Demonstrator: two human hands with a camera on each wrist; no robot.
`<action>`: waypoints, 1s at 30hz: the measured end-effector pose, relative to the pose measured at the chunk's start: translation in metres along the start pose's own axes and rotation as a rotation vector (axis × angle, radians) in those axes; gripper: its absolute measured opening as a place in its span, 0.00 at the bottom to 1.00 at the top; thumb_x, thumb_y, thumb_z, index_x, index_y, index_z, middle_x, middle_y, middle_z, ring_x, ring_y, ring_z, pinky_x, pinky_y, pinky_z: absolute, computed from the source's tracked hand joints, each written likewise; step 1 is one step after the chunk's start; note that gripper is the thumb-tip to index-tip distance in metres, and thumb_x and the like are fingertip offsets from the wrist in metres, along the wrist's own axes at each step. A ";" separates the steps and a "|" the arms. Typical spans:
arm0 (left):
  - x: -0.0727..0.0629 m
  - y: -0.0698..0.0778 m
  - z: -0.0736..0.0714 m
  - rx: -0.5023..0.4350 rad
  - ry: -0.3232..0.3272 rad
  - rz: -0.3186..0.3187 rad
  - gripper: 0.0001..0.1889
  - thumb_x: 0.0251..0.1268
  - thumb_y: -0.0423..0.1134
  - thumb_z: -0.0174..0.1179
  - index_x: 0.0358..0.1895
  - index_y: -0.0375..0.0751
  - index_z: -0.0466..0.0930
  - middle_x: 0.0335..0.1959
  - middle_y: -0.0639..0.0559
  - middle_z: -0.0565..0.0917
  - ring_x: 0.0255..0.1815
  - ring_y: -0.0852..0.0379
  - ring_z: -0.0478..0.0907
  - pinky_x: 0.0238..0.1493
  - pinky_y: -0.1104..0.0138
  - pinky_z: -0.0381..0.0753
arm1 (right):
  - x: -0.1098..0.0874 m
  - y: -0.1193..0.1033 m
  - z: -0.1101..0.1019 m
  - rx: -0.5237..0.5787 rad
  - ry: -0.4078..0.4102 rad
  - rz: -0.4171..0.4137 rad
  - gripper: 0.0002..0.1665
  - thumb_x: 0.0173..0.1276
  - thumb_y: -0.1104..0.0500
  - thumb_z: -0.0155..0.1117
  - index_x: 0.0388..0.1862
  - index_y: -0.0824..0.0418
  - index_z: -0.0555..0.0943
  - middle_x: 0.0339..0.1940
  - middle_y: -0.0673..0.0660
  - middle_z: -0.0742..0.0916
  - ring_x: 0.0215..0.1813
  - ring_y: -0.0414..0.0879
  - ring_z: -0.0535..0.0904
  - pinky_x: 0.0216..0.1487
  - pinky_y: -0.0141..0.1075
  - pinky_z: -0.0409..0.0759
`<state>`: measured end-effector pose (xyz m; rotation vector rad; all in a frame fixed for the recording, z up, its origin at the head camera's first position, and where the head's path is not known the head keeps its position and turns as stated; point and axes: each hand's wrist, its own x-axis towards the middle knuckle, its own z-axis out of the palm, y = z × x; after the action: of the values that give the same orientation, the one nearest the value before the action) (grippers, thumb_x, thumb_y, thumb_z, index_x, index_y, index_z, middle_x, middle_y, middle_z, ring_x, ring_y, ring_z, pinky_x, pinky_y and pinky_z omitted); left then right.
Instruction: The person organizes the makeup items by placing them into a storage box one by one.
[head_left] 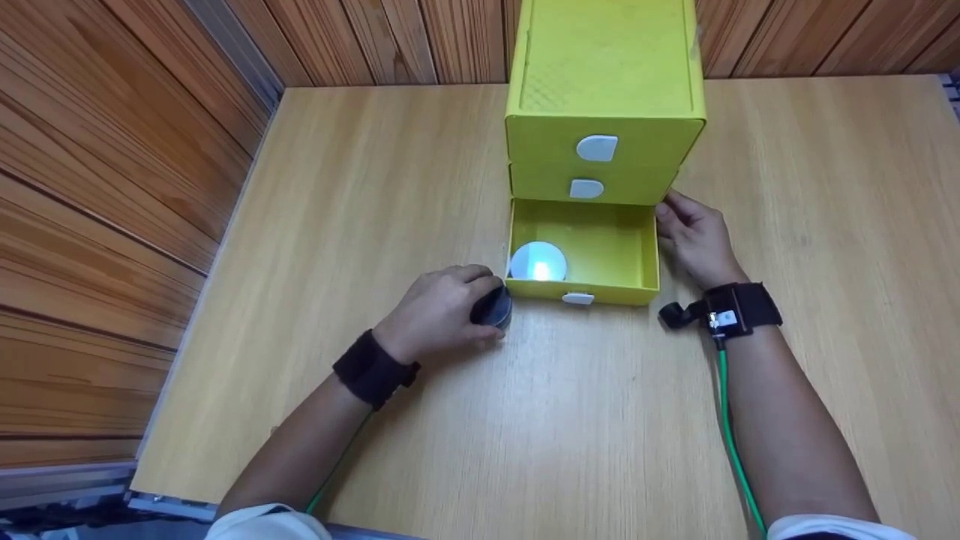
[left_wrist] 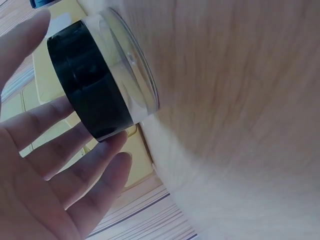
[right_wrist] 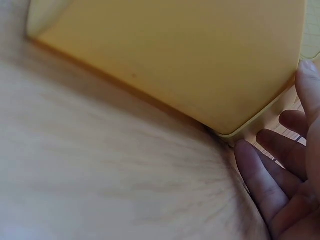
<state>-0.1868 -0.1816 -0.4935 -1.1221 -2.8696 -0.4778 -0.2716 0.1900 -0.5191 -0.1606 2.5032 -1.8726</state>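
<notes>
My left hand [head_left: 446, 307] is around a small round jar [head_left: 493, 307], just left of the pulled-out drawer's front corner. In the left wrist view the jar has a black lid [left_wrist: 90, 80] and a clear body [left_wrist: 125, 65]; the fingers lie along the lid, with the thumb on its other side. At the yellow drawer cabinet [head_left: 585, 139], my right hand [head_left: 701, 236] rests against the lower right side, its fingers fairly straight in the right wrist view. The bottom drawer [head_left: 611, 247] stands pulled out, holding a round white disc-like thing [head_left: 538, 261] with a bright glare at its front left.
Two closed drawers with white tabs [head_left: 597, 148] sit above the pulled-out one. Wood-panelled walls [head_left: 105, 187] border the table [head_left: 360, 187] at the left and back. A green cable [head_left: 724, 420] runs along the right forearm from the wrist camera [head_left: 677, 315].
</notes>
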 end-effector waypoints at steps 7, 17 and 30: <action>0.000 0.000 0.001 -0.007 -0.023 -0.008 0.36 0.49 0.59 0.73 0.60 0.41 0.79 0.56 0.46 0.79 0.53 0.51 0.78 0.49 0.60 0.80 | 0.009 0.019 -0.003 -0.043 0.002 0.014 0.30 0.74 0.49 0.55 0.71 0.58 0.67 0.69 0.62 0.72 0.67 0.52 0.70 0.60 0.34 0.73; -0.003 -0.001 0.002 -0.011 0.019 0.019 0.32 0.52 0.57 0.71 0.57 0.42 0.80 0.53 0.46 0.81 0.50 0.53 0.80 0.49 0.62 0.80 | 0.010 0.022 -0.002 -0.052 0.016 -0.006 0.31 0.73 0.47 0.56 0.70 0.59 0.68 0.69 0.61 0.72 0.70 0.51 0.67 0.64 0.36 0.70; -0.009 0.000 -0.012 -0.013 0.050 0.045 0.31 0.53 0.55 0.72 0.57 0.40 0.80 0.52 0.44 0.81 0.49 0.51 0.80 0.49 0.59 0.80 | 0.008 0.021 -0.002 -0.035 0.024 -0.022 0.31 0.73 0.47 0.57 0.69 0.60 0.69 0.68 0.62 0.74 0.69 0.50 0.67 0.66 0.36 0.67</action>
<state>-0.1814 -0.1909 -0.4834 -1.1571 -2.7967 -0.5154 -0.2812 0.1974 -0.5382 -0.1675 2.5621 -1.8501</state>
